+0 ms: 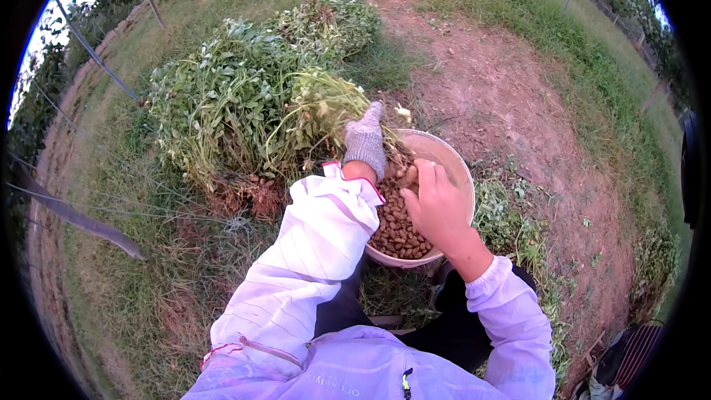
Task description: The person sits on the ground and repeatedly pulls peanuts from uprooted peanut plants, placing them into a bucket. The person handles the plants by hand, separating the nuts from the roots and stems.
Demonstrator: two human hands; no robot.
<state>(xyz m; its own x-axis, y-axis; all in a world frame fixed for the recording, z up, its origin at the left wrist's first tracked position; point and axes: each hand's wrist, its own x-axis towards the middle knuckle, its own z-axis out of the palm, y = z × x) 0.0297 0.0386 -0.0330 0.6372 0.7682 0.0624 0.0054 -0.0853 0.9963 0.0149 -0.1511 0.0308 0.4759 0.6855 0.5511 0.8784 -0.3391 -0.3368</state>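
My left hand (365, 136), in a grey knit glove, grips a bunch of leafy peanut plants (322, 100) with their roots over a round, light-coloured bucket (464, 169). The bare right hand (439, 200) has its fingertips at the roots and pods; what lies between thumb and fingers is partly hidden. Many unshelled peanuts (397, 228) lie in the bucket, which stands between my knees. A large heap of pulled peanut plants (222, 94) lies on the grass to the left, its roots towards me.
Stripped greenery (500, 211) lies on the ground right of the bucket. A bare reddish dirt strip (500, 83) runs beyond it. Posts and wires (91, 50) stand at the left, with a thick slanted pole (89, 222) nearer. A dark striped item (633, 355) lies at the lower right.
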